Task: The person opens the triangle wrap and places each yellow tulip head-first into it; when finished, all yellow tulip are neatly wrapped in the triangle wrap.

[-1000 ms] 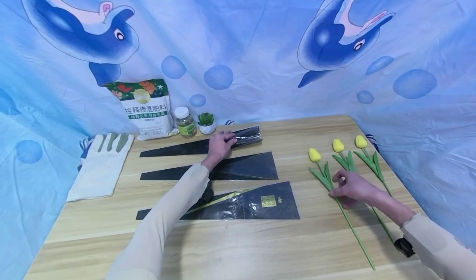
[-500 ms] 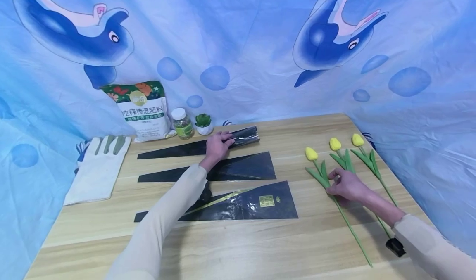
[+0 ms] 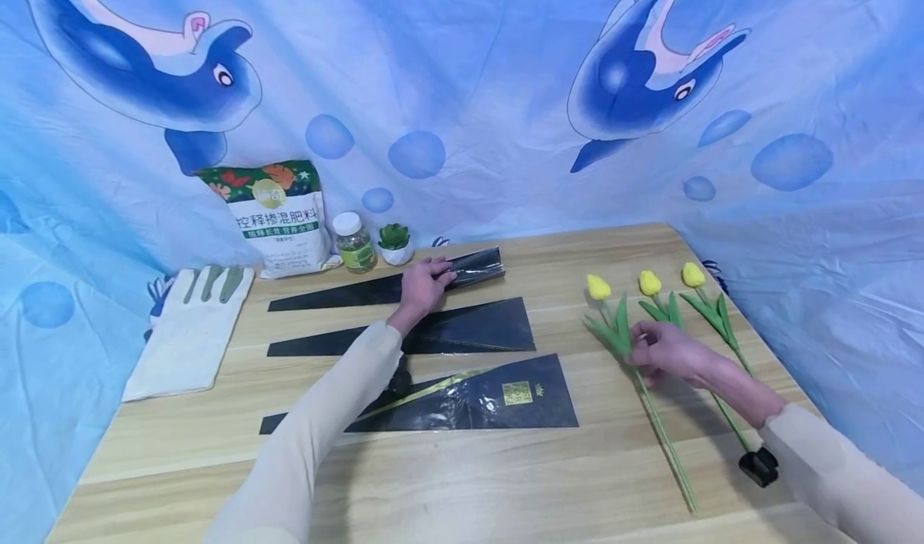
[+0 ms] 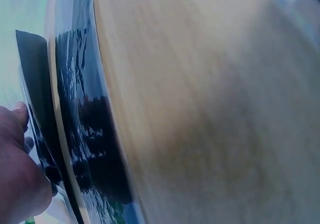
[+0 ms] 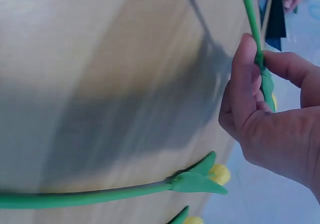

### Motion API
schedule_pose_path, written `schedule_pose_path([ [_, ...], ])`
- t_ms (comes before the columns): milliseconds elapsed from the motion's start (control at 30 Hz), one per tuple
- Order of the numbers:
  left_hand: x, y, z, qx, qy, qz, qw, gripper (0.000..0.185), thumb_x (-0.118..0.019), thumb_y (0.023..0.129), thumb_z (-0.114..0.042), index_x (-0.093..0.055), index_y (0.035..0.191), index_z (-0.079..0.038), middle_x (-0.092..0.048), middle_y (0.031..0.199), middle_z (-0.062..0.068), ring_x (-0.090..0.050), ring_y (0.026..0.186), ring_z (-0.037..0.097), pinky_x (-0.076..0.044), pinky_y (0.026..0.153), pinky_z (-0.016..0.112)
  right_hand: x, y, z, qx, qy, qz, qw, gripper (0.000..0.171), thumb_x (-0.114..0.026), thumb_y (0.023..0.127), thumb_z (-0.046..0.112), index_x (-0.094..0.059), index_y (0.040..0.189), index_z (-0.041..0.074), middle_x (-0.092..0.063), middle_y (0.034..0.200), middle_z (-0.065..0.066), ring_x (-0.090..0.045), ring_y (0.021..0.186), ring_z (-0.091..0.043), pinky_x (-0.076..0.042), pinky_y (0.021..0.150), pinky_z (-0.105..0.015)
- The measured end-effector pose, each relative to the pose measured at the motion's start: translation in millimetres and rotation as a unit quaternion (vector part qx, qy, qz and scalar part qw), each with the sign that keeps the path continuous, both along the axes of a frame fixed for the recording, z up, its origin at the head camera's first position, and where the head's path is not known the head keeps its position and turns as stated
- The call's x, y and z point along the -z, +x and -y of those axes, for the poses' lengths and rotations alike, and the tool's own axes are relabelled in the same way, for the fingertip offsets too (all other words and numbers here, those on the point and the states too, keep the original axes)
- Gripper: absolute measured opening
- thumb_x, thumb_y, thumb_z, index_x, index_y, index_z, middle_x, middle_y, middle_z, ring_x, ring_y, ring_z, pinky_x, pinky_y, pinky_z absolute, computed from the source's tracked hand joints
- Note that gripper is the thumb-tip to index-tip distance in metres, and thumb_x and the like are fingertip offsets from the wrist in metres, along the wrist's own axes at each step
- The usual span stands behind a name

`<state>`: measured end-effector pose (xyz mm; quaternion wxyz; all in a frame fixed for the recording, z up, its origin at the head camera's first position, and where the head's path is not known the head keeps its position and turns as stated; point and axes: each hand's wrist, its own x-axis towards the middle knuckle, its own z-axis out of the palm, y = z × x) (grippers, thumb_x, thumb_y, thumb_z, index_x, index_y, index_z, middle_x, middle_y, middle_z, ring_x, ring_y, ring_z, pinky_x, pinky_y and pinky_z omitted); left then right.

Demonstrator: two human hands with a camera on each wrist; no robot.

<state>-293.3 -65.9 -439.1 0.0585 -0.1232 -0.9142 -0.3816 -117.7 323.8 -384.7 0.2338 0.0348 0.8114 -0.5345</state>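
At the back of the table, my left hand holds a dark, glossy flower sleeve near its wide end, which curves up. The left wrist view shows the sleeve bowed, with the hand at its edge. On the right side, my right hand pinches a yellow artificial tulip just below its leaves. In the right wrist view, thumb and finger meet on the green stem, whose shadow falls apart from it. Two more yellow tulips lie beside it.
Two more dark sleeves lie below the held one. Toward the back left stand a fertilizer bag, a lidded jar and a small potted succulent. White gloves lie at left. A blue curtain hangs behind.
My right hand has lifted the tulip slightly and brought it a little to the left. My left hand stays on the back sleeve. The view has shifted slightly.
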Motion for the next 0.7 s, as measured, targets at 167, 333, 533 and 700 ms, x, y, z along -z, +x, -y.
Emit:
schedule_pose_path([
  [167,0.4,1.4,2,-0.008,0.003,-0.001,1.0000,0.030,-0.072,0.095,-0.021,-0.072,0.121,-0.007,-0.063,0.134,0.008,-0.046,0.136,0.033,-0.034,0.114,0.045,-12.4,-18.9,0,0.017,-0.051,0.000,0.999,0.046,-0.061,0.095,0.001,-0.034,0.130,-0.012,-0.055,0.101,-0.011,-0.061,0.089,-0.020,-0.060,0.076,-0.042],
  [333,0.3,2.5,2,-0.006,0.003,-0.004,1.0000,0.031,-0.072,0.095,-0.021,-0.071,0.123,-0.007,-0.063,0.134,0.008,-0.047,0.135,0.033,-0.034,0.113,0.045,-26.7,-40.9,2,0.075,-0.125,-0.025,0.989,0.041,-0.055,0.100,0.001,-0.031,0.132,-0.009,-0.057,0.108,-0.012,-0.065,0.093,-0.017,-0.057,0.089,-0.043],
  [533,0.4,2.7,0,-0.004,0.009,-0.004,0.9999,0.031,-0.072,0.095,-0.021,-0.072,0.122,-0.006,-0.063,0.133,0.009,-0.047,0.135,0.033,-0.035,0.113,0.045,-39.3,-67.7,4,0.163,-0.236,-0.057,0.956,0.029,-0.059,0.099,0.000,-0.039,0.120,-0.001,-0.055,0.104,-0.008,-0.065,0.091,-0.014,-0.055,0.090,-0.034],
  [700,0.7,1.8,-1,-0.001,0.004,-0.013,0.9999,0.030,-0.071,0.095,-0.022,-0.072,0.121,-0.006,-0.063,0.132,0.009,-0.048,0.134,0.034,-0.035,0.113,0.046,-46.9,-88.4,11,0.255,-0.282,-0.083,0.921,0.028,-0.062,0.097,0.000,-0.043,0.117,0.003,-0.053,0.107,-0.009,-0.063,0.090,-0.014,-0.055,0.088,-0.029],
])
